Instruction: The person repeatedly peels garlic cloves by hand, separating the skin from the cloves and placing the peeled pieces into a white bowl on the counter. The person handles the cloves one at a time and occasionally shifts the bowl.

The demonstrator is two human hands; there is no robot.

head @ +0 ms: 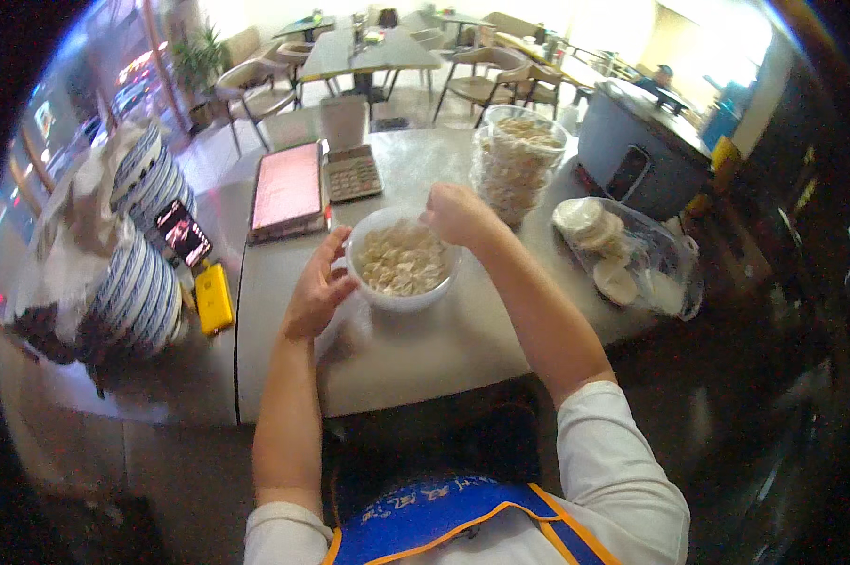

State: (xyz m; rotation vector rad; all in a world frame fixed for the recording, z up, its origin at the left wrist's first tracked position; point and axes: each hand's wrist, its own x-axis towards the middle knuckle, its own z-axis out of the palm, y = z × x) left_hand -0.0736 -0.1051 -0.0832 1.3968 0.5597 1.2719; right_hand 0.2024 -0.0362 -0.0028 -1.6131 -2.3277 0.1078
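Observation:
A round white plastic bowl [405,305] stands on the metal table in front of me, partly filled with small pale pieces of food [405,265]. My left hand [320,286] rests against its left rim, thumb and fingers apart. At the back right rim is my right hand [456,214], its fingers curled in over the bowl; whether they pinch anything is hidden. Behind my right hand stands a stack of clear round containers [513,166] filled with similar pale pieces.
Left lie a notepad [288,185], a calculator [354,173], a phone [183,233], a yellow power bank [213,299] and stacked striped bowls [134,296]. Right are a clear tray of pale round lids or discs [644,261] and a large grey container [637,152]. A person [659,79] is far back.

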